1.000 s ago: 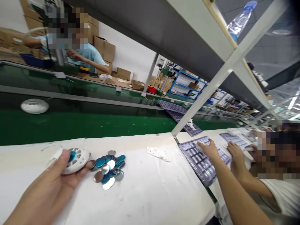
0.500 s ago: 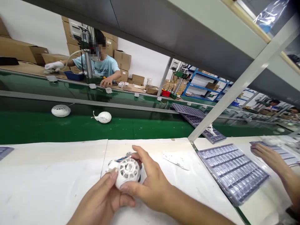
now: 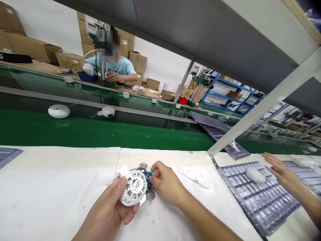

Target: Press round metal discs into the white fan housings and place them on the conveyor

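My left hand (image 3: 106, 202) is closed around a round white plastic fan housing (image 3: 136, 187) with a spoked grille facing up and a small square stub at its upper left. Just behind and to the right of the housing lies a loose heap of small round discs (image 3: 151, 193), some silvery, some blue-edged. My right hand (image 3: 165, 183) is at this heap, thumb and fingertips pinched together against a blue-edged piece. Whether a disc is between the fingertips is hidden.
A green conveyor belt (image 3: 130, 134) runs behind the white table, carrying white housings (image 3: 59, 111). Purple compartment trays (image 3: 260, 201) lie at right, one bearing a white housing (image 3: 255, 175) near another person's hand (image 3: 283, 170). A slanted post (image 3: 260, 103) rises there. A co-worker (image 3: 112, 68) sits opposite.
My right hand has let go of the housing and moved to the discs; my left hand keeps it. A white housing now lies on the right tray. The belt's housings have shifted left.
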